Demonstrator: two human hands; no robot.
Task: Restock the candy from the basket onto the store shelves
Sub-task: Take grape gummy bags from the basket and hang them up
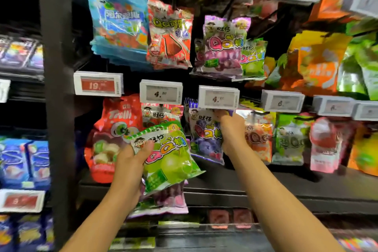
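Note:
My left hand (pixel 131 161) grips a small stack of candy bags, with a green QQ gummy bag (pixel 169 155) on top and purple bags (pixel 163 200) underneath. My right hand (pixel 231 131) reaches up to the top of a hanging purple QQ gummy bag (pixel 204 137), fingers curled at its header just under the white price tag (pixel 217 97) marked 4. The fingertips are partly hidden behind the tag. The basket is out of view.
Rows of hanging candy bags fill the pegs: red Trolli bag (pixel 114 129), orange bag (pixel 258 135), green bag (pixel 290 139), upper purple and green bags (pixel 225 47). A black upright post (pixel 57 88) stands at left. A dark shelf ledge (pixel 266 186) runs below the bags.

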